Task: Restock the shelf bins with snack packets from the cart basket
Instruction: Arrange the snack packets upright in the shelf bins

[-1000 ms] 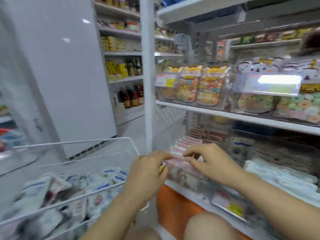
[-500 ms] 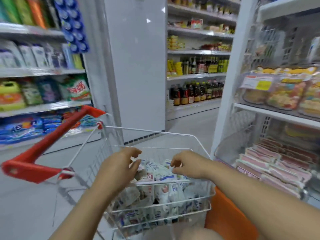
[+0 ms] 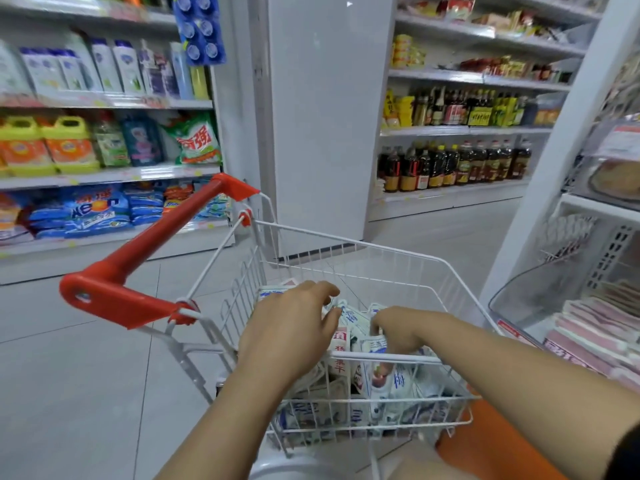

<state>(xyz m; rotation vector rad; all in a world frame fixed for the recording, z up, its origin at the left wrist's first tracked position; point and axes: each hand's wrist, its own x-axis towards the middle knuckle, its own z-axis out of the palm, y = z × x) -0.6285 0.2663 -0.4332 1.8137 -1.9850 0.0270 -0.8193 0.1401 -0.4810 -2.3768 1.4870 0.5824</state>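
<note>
A white wire cart basket (image 3: 381,251) in front of me holds a heap of white-and-blue snack packets (image 3: 393,386). My left hand (image 3: 291,329) hovers over the left side of the heap with its fingers spread and relaxed, holding nothing. My right hand (image 3: 398,330) reaches down into the heap, its fingers curled around the top of a packet. On the low shelf at the right stands a clear shelf bin (image 3: 519,296) with rows of pink packets (image 3: 595,327) in it.
The cart's red handle (image 3: 156,247) sticks out to the left. A white pillar (image 3: 322,116) stands behind the cart. Shelves of detergent (image 3: 69,147) and bottles (image 3: 450,164) line the aisle. An orange object (image 3: 502,441) sits low at the right.
My view and both hands swung left from the pink packets in the shelf bin to the cart basket. My right hand has since dipped into the packets and curled round one.
</note>
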